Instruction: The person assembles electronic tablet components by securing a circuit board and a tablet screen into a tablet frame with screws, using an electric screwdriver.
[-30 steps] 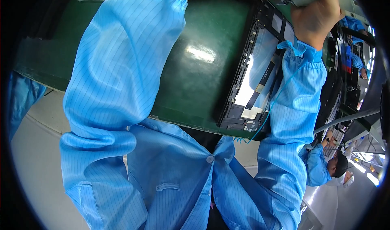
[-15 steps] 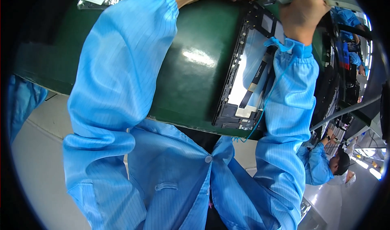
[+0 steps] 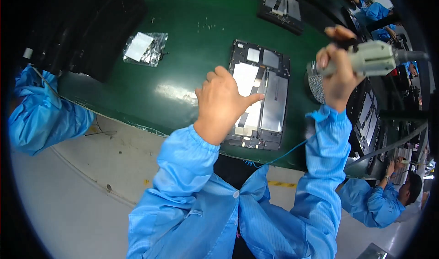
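Note:
On the green table lies a flat, opened tablet-like device (image 3: pixel 274 101), its dark frame, silver panels and ribbon cables exposed. My left hand (image 3: pixel 219 96) is over its left edge, thumb stretched across the middle and apart from the fingers, which look partly curled; nothing shows in it. To the right of the device, my right hand (image 3: pixel 338 71) is closed around a pale electric screwdriver (image 3: pixel 372 58), its front end pointing left. Just below the driver's front sits a round container (image 3: pixel 315 87) with a speckled silvery surface, partly hidden by my right hand.
A clear plastic bag with a white label (image 3: pixel 139 48) lies left of the device. Tiny loose screw-like pieces (image 3: pixel 210 26) are scattered farther back. Another opened device (image 3: pixel 281 7) is at the far edge. A blue cord (image 3: pixel 292 148) trails from my right wrist. A co-worker (image 3: pixel 379 197) sits at right.
My head view has shifted, showing more table. My left hand has drawn back from the driver tip to the device's left side. My right hand has moved the screwdriver rightward, off the device.

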The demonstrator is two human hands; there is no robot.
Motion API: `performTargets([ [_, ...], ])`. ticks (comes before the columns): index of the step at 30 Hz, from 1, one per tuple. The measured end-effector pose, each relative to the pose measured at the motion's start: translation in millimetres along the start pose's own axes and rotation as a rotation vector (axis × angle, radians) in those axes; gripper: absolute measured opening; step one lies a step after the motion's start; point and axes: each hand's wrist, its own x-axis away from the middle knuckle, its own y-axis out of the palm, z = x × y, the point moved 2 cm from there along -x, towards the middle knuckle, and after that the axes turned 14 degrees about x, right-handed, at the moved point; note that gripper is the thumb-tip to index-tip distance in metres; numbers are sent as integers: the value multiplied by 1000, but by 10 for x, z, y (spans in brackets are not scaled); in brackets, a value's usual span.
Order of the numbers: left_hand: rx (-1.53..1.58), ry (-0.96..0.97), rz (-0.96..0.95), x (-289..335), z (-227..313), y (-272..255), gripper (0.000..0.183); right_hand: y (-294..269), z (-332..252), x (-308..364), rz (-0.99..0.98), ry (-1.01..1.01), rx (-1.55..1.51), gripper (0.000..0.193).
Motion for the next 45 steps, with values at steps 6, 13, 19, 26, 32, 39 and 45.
performTargets([
  [6, -56, -73, -1, -124, -28, 5, 94, -549, 29, 224, 64, 66, 167, 36],
  [13, 827, -97, -132, -338, 62, -82, 63, -836, 127, 269, 111, 83, 219, 35],
  [19, 750, 36, -22, -2252, -23, -964, 47, -943, 46, 305, 109, 62, 209, 37],
  [26, 573, -112, 187, -4328, -1650, -1729, 40, -817, 110, 242, 74, 37, 338, 39],
  [32, 219, -204, -27, -4953, -1550, -1179, 49, -1009, 93, 256, 145, 67, 472, 38],
  [39, -408, 361, 560, -4591, -550, -164, 72, -1020, 81, 256, 89, 58, 519, 34],
  [45, -72, 75, -327, -4422, 459, 1306, 90, -950, 127, 194, 150, -64, 379, 38],
])
